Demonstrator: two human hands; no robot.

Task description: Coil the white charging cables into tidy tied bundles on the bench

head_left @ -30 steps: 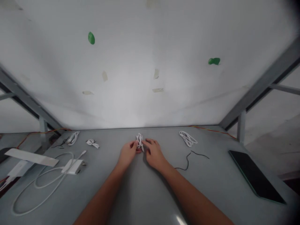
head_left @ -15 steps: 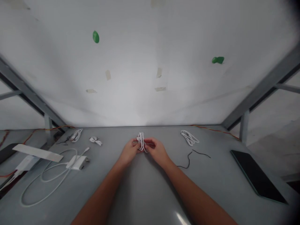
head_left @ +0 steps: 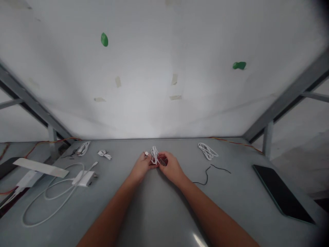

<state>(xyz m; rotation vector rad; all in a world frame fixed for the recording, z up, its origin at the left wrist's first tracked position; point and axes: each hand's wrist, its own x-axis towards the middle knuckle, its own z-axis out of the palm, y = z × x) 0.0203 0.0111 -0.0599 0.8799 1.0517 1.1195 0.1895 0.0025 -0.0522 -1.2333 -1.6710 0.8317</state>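
Observation:
A coiled white cable (head_left: 154, 155) is held upright between my two hands, over the middle of the grey table (head_left: 164, 212). On its left side, my left hand (head_left: 142, 167) pinches the coil, and a small white plug end (head_left: 146, 153) pokes up by the thumb. From the other side, my right hand (head_left: 170, 166) grips the coil with curled fingers and thumb. Part of the cable is hidden by the fingers. Two black twist ties (head_left: 207, 174) lie to the right of my right hand.
At the right lies another coiled white cable (head_left: 207, 151), with a dark phone (head_left: 282, 193) nearer the edge. Leftward are a small tied cable (head_left: 104, 154), a larger coil (head_left: 84, 148) and a white charger (head_left: 84, 178) with a looped cable. A white wall (head_left: 164, 116) closes off the back.
The white coil has turned a little between my hands, and its plug end now shows at my left hand. The fingers of my right hand have curled and shifted slightly.

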